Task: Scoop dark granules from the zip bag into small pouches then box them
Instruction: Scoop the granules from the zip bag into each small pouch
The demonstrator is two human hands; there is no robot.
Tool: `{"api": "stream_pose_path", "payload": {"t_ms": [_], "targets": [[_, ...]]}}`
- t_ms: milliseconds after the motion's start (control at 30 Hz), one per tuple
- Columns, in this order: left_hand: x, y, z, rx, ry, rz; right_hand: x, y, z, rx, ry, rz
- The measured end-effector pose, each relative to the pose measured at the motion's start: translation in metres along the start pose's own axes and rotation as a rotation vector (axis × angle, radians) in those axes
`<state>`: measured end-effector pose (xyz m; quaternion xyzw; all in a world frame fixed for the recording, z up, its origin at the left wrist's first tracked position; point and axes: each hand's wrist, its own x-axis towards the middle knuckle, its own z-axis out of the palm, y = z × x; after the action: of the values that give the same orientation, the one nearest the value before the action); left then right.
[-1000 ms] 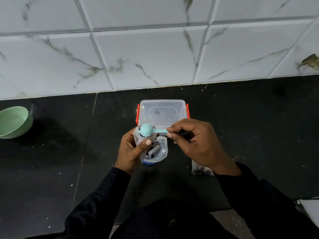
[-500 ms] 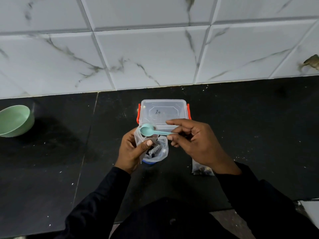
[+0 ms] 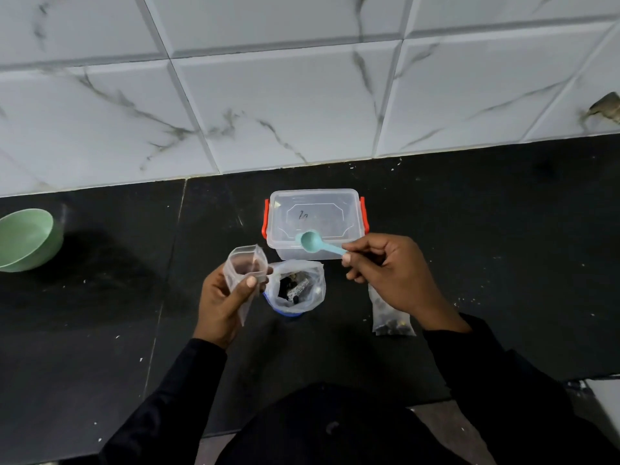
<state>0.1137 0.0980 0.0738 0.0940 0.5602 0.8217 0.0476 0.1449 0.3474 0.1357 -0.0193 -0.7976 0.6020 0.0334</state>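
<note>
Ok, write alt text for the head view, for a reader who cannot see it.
Over a black countertop, the left hand holds open a small clear plastic pouch while the right hand holds an empty teal plastic scoop. Between them sits an open zip bag of dark granules, before a lidded clear box with orange clips.

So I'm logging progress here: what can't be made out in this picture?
- Filled pouch, head view: top hidden under the right hand.
- Box: contents unclear through the closed, frosted lid.
- Bowl: cut off by the left edge.
- Pouch in the left hand: fill level unclear.
</note>
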Motion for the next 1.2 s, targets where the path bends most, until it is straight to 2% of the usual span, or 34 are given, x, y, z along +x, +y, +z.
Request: {"api": "stream_pose_path", "payload": {"t_ms": [133,267,400,500,567,767,933,1067,1200], "targets": [[-0.010,-0.014,-0.031,0.065,0.106,-0.031,-0.002,0.037,0.009,-0.239,-0.079,0.077],[-0.006,-0.030,-0.060,0.122,0.213,-0.130,-0.001,0.061,0.041,-0.528,-0.180,-0.058],[0.014,-0.038,-0.073,0.206,0.189,-0.233,0.003,0.086,0.078,-0.686,-0.147,-0.122],[0.026,-0.039,-0.075,0.382,0.094,-0.283,0.012,0.094,0.093,-0.681,-0.130,-0.116],[0.028,-0.043,-0.079,0.395,0.055,-0.336,0.019,0.095,0.100,-0.671,-0.139,-0.105],[0.024,-0.055,-0.062,0.225,0.044,-0.399,0.031,0.105,0.109,-0.628,-0.164,-0.052],[0.024,-0.066,-0.047,0.060,0.088,-0.367,0.028,0.112,0.115,-0.459,-0.231,-0.019],[0.022,-0.069,-0.039,0.030,0.095,-0.347,0.031,0.119,0.109,-0.279,-0.139,0.068],[0.021,-0.069,-0.046,0.037,0.141,-0.328,0.031,0.126,0.103,-0.264,-0.031,0.074]]}}
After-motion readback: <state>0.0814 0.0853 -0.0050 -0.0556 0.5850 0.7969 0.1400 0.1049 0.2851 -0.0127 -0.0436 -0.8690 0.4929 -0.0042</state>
